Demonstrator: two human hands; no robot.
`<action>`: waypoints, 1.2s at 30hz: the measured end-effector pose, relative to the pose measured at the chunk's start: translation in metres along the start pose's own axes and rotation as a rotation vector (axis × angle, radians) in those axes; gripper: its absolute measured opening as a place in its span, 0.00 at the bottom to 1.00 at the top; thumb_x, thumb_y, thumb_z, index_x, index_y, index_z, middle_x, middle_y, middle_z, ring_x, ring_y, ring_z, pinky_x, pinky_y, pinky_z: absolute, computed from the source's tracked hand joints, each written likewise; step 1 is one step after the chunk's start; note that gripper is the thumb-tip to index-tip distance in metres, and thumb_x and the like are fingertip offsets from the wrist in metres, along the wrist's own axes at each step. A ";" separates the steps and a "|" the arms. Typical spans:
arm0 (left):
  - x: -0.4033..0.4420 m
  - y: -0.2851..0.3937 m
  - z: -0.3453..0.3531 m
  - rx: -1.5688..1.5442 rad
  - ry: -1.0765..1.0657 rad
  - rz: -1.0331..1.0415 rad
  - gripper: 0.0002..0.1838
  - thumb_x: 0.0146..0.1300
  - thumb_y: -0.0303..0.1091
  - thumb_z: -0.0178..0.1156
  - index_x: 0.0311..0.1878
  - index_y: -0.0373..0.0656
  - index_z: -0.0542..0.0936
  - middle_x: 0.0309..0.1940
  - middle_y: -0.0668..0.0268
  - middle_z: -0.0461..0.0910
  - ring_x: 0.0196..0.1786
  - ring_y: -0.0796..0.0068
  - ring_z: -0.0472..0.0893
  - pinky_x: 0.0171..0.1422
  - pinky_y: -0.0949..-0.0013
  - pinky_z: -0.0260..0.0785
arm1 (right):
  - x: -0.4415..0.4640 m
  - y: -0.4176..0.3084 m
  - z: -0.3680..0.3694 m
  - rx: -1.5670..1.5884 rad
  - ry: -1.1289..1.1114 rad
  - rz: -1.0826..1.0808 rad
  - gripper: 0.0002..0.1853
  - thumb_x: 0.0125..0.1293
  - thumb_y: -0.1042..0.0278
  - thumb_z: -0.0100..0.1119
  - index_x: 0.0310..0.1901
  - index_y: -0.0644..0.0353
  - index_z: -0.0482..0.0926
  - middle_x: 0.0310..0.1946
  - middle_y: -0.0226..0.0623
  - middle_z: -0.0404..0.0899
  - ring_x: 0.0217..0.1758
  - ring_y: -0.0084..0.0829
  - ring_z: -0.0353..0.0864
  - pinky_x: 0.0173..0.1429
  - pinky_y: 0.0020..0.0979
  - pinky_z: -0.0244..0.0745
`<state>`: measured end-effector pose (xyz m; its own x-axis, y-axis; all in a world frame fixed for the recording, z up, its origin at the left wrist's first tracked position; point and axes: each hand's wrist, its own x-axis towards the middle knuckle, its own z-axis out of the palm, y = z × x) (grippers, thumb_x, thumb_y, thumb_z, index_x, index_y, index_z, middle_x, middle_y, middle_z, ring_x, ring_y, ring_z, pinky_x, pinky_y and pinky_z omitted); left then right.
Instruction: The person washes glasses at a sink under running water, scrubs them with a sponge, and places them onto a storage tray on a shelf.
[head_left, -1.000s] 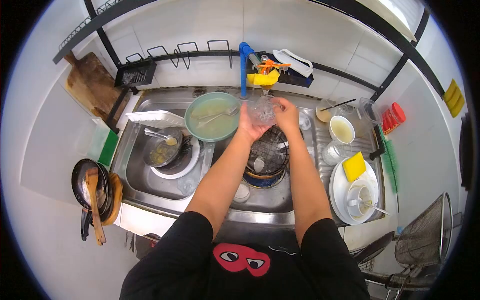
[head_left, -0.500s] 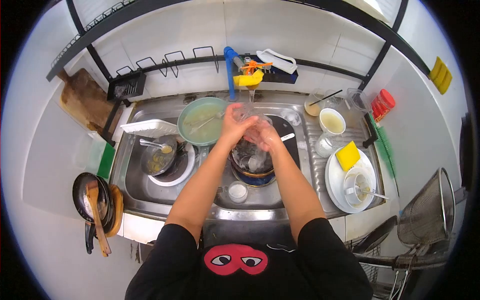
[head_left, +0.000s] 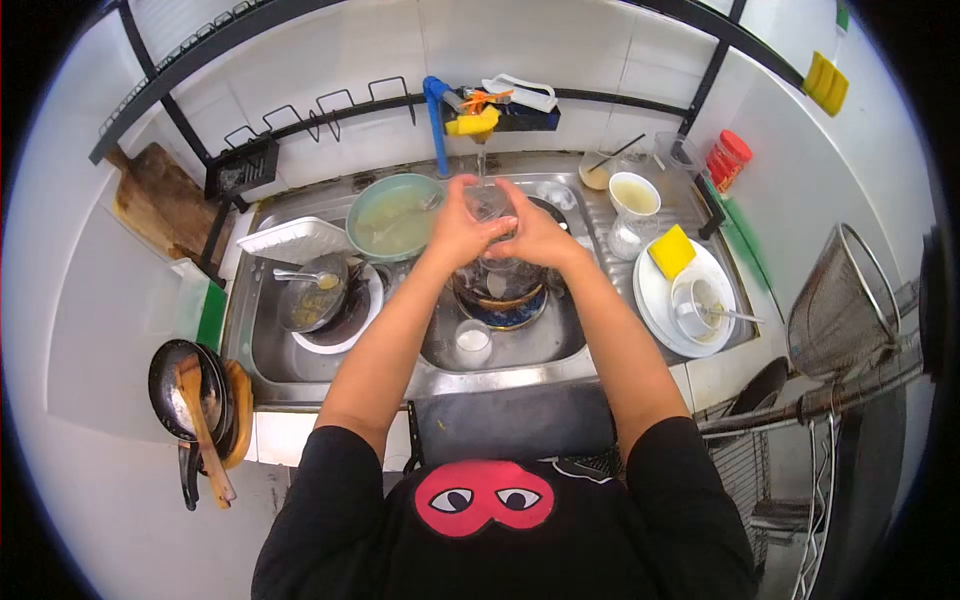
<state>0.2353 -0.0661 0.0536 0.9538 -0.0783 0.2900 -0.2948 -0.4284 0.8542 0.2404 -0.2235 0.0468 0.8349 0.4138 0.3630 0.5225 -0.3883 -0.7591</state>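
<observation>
A clear glass (head_left: 487, 203) is held between my two hands under the thin stream from the blue faucet (head_left: 437, 122). My left hand (head_left: 462, 228) wraps its left side, fingers curved round it. On the right side my right hand (head_left: 532, 232) closes on the same glass, thumbs nearly meeting in front. Below them, dark pans and a blue-rimmed dish (head_left: 515, 318) are stacked in the right basin. The green bowl (head_left: 395, 218) of cloudy water stands just left of my left hand. Part of the glass is hidden by my fingers.
The left basin holds a pan with spoons (head_left: 312, 300) over a white bowl. White plates (head_left: 652, 292), a yellow sponge (head_left: 672, 252), a mug (head_left: 694, 305) and a bowl (head_left: 634, 194) stand on the right drainboard. A small glass (head_left: 473, 343) sits in the right basin's front.
The glass has been turned from tilted to roughly upright, and both hands have shifted their hold around it. The camera view has moved, so the sink's surroundings appear further left.
</observation>
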 end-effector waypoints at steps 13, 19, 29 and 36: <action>-0.044 -0.004 0.011 -0.347 -0.234 0.124 0.56 0.31 0.31 0.77 0.65 0.40 0.52 0.59 0.58 0.64 0.62 0.66 0.66 0.63 0.63 0.62 | -0.041 -0.047 -0.001 0.185 0.245 0.189 0.50 0.33 0.59 0.78 0.60 0.60 0.60 0.51 0.47 0.70 0.55 0.36 0.70 0.60 0.33 0.65; -0.057 0.050 -0.024 -0.217 -0.123 0.408 0.59 0.29 0.26 0.73 0.67 0.42 0.49 0.59 0.57 0.63 0.62 0.62 0.66 0.60 0.61 0.65 | -0.055 -0.118 -0.018 0.002 0.413 -0.152 0.51 0.31 0.56 0.78 0.60 0.63 0.60 0.54 0.46 0.69 0.57 0.38 0.70 0.61 0.35 0.64; -0.092 0.038 -0.017 -0.145 -0.270 0.386 0.51 0.33 0.30 0.67 0.65 0.38 0.55 0.57 0.55 0.66 0.59 0.61 0.68 0.64 0.63 0.57 | -0.100 -0.095 0.025 0.078 0.539 0.003 0.51 0.26 0.64 0.76 0.58 0.66 0.60 0.52 0.52 0.70 0.56 0.46 0.70 0.59 0.36 0.66; -0.099 0.061 0.005 -0.092 -0.403 0.557 0.49 0.34 0.35 0.67 0.64 0.37 0.57 0.54 0.50 0.69 0.57 0.56 0.71 0.61 0.62 0.61 | -0.142 -0.091 0.030 -0.034 0.821 -0.052 0.52 0.26 0.64 0.76 0.58 0.64 0.59 0.48 0.52 0.72 0.53 0.46 0.72 0.56 0.37 0.68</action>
<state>0.1235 -0.0891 0.0748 0.6003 -0.6005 0.5283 -0.7337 -0.1507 0.6625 0.0691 -0.2226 0.0478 0.6634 -0.2969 0.6869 0.5580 -0.4154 -0.7184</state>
